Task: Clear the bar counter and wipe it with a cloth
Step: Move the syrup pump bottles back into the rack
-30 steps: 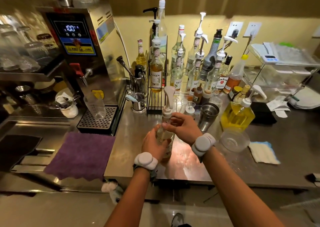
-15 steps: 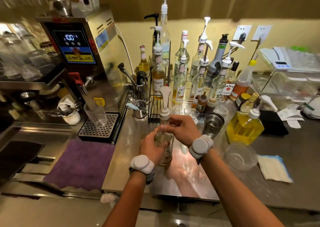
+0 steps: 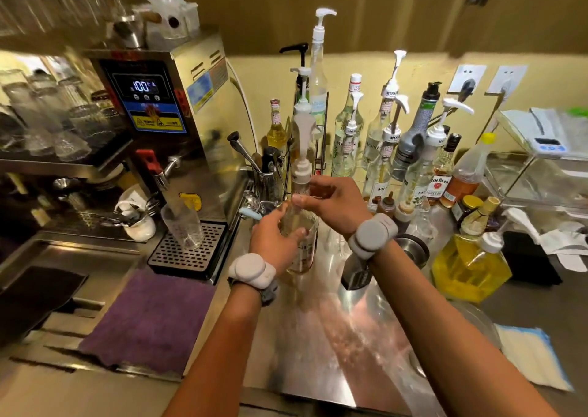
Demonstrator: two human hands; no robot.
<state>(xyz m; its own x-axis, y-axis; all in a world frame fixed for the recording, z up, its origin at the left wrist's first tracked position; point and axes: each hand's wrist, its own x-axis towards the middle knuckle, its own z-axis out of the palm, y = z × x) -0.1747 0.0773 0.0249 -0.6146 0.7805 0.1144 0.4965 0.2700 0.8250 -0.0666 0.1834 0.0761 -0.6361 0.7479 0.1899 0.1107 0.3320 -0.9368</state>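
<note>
I hold a clear syrup bottle (image 3: pixel 301 259) with a white pump top, lifted a little above the steel bar counter (image 3: pixel 321 346). My left hand (image 3: pixel 274 241) wraps its body from the left. My right hand (image 3: pixel 334 205) grips its neck just under the pump. A white and blue cloth (image 3: pixel 534 356) lies flat on the counter at the right. A purple cloth (image 3: pixel 149 318) lies on the lower ledge to the left.
Several pump bottles (image 3: pixel 381 149) crowd the back wall. A steel shaker cup (image 3: pixel 410 251) and a yellow liquid jug (image 3: pixel 467 267) stand right of my hands. A hot water machine (image 3: pixel 165 124) with a drip tray and plastic cup (image 3: pixel 183 225) stands left.
Both hands have carried the bottle up and toward the back of the counter, closer to the bottle rack. The view has moved in nearer to the counter.
</note>
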